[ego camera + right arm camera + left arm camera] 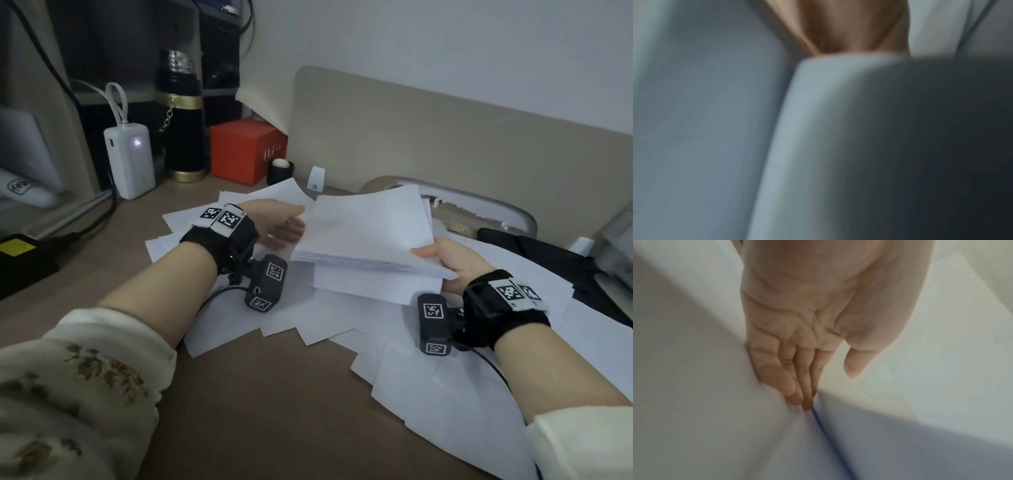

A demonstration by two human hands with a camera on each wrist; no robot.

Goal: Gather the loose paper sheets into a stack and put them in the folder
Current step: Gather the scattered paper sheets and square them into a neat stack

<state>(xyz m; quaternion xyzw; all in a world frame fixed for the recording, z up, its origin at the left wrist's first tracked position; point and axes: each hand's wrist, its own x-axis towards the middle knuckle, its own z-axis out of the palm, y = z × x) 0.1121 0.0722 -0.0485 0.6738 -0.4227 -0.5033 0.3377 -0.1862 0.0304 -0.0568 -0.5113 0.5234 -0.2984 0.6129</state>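
A thick stack of white sheets (366,226) is held tilted above the desk. My right hand (442,260) grips its near right corner, thumb on top and fingers underneath. My left hand (293,224) lies with straight fingers against the stack's left edge. Loose white sheets (342,318) are scattered across the brown desk under and around both hands. In the left wrist view the fingers (793,386) are extended together and touch paper (694,386). The right wrist view is blurred: the palm (849,29) shows, and the stack (818,129) hides the fingers. I cannot make out a folder with certainty.
At the back left stand a red box (245,149), a black flask (183,120) and a white power bank (128,161) with cables. A black adapter (20,253) lies at the far left. A beige partition (445,137) borders the back, and a black flat item (548,260) lies at the right.
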